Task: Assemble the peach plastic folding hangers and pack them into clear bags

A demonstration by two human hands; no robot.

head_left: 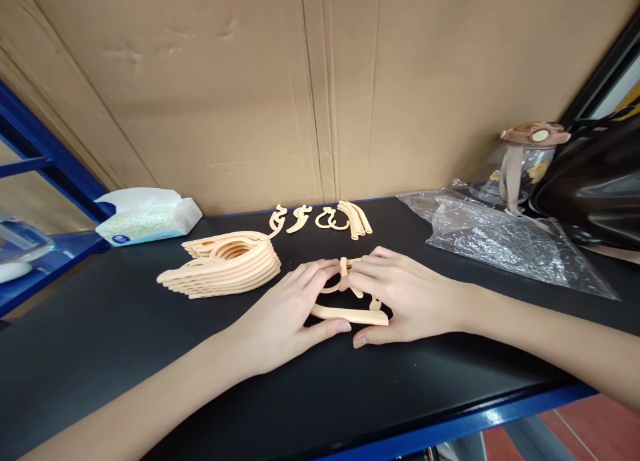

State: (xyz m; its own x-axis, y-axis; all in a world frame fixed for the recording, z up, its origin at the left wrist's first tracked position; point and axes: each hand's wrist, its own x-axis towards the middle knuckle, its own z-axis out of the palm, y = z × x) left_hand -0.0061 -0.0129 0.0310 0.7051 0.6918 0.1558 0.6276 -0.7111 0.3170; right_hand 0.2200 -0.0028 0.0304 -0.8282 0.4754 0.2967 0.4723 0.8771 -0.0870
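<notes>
Bar [353, 315] between thumbs [330, 328] and fingers [367, 269]; left hand [289, 304], right hand [413, 293] at ends

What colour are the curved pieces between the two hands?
The curved pieces are pale beige, seen best in the head view.

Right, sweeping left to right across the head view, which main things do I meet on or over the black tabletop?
Tissue pack → stack of beige folding hangers → left hand → right hand → clear plastic bag.
</notes>
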